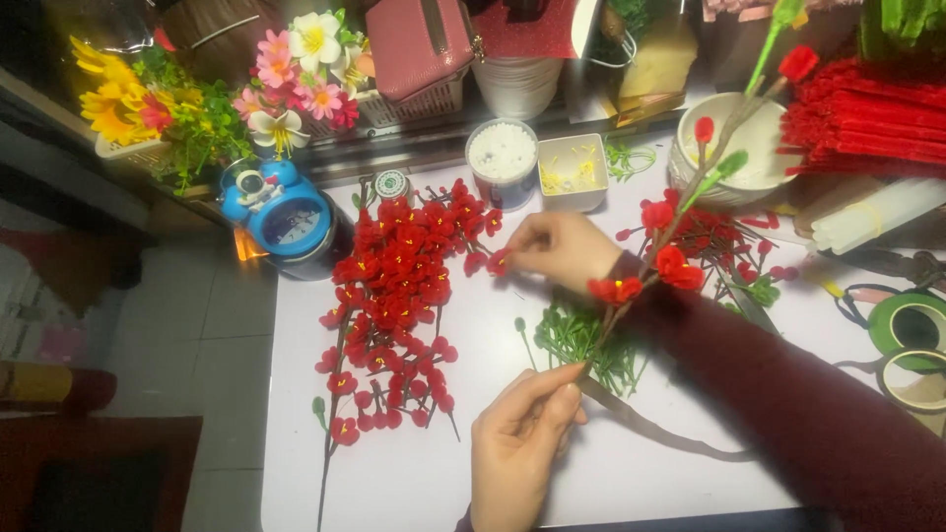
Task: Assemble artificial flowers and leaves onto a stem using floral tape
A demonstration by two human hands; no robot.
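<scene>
My left hand (517, 438) is at the near edge of the white table (414, 483) and grips the lower end of a brown artificial branch (690, 192). The branch rises to the upper right and carries red flowers and green buds. My right hand (564, 246), in a dark red sleeve, reaches left across the branch. It pinches a small red flower (499, 261) at the edge of a pile of red flowers (394, 266). A heap of green stems (576, 340) lies between my hands.
A blue alarm clock (284, 212) stands at the table's far left. Behind the pile are a cup of white beads (503, 153) and a square tub of yellow stamens (574, 172). A white bowl (754, 148), red sticks (872, 108) and green tape rolls (912, 320) lie right.
</scene>
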